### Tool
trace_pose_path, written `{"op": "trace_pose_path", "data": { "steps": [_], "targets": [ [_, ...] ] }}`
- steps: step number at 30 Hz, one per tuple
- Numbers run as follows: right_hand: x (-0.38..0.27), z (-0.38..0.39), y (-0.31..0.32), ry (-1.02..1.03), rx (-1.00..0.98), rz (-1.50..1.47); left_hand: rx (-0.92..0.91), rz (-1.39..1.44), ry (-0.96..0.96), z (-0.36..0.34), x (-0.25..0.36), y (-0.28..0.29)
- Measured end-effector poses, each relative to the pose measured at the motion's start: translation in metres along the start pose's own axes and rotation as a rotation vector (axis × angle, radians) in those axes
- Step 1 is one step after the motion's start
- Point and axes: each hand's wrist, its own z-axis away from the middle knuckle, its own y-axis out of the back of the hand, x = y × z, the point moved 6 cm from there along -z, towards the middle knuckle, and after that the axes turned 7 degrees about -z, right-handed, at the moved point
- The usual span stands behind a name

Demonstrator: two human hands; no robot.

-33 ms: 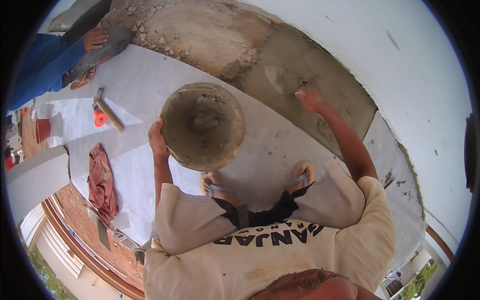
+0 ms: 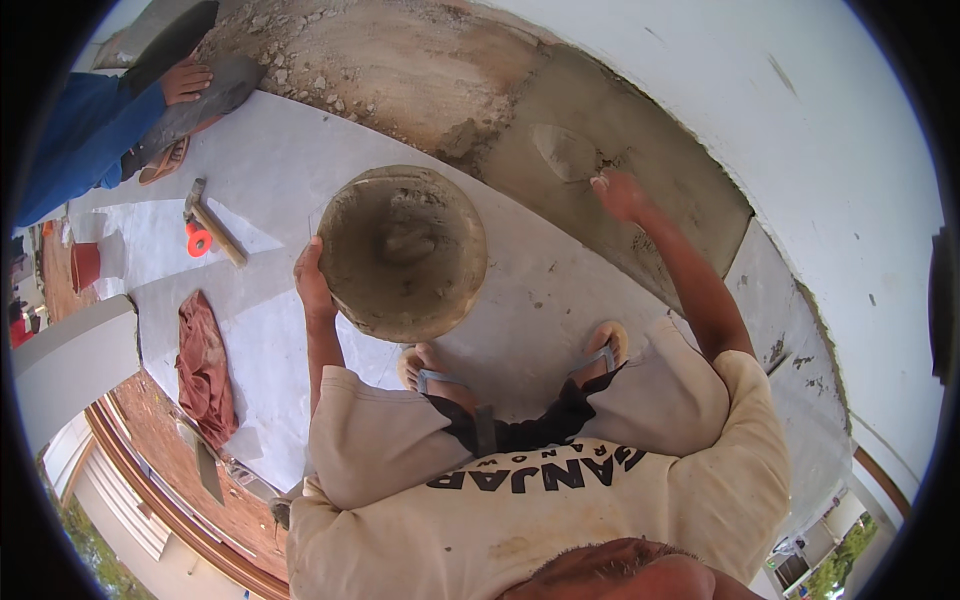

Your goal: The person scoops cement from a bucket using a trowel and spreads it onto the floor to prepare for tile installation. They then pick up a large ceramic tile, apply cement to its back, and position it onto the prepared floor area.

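Observation:
My left hand (image 2: pixel 314 282) grips the left rim of a round bucket (image 2: pixel 455 300), tilted so that its inside shows. Grey wet mortar (image 2: pixel 405 245) coats the bucket's wall and bottom. My right hand (image 2: pixel 622 195) is closed around the handle of a trowel (image 2: pixel 565 153), and the fingers hide most of that handle. The trowel's blade lies flat against the wet mortar bed (image 2: pixel 680 180), which runs along the foot of the white wall. The bucket is over the grey tiles, just beyond my sandalled feet.
Grey floor tiles (image 2: pixel 560 290) border the mortar bed. At the left lie a hammer (image 2: pixel 215 225), an orange-red ring-shaped object (image 2: pixel 199 240) and a reddish cloth (image 2: pixel 203 365). A co-worker's hand (image 2: pixel 186 81) rests on their leg at upper left. The white wall (image 2: pixel 840 150) rises at right.
The trowel blade has slid slightly away from me and to the right over the mortar. My left hand and the bucket have hardly moved.

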Motion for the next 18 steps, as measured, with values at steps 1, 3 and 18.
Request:
{"op": "trace_pose_path", "data": {
  "steps": [1,3,18],
  "targets": [
    [0.005,-0.003,0.004,-0.039,0.037,-0.038,-0.005,-0.002,0.008,-0.002,0.000,0.000],
    [0.008,-0.009,0.015,-0.078,0.056,0.043,0.060,-0.003,0.001,0.005,-0.003,0.001],
    [-0.024,-0.050,-0.010,-0.337,0.089,-0.398,0.054,-0.007,-0.010,0.008,0.007,-0.011]
  ]
}}
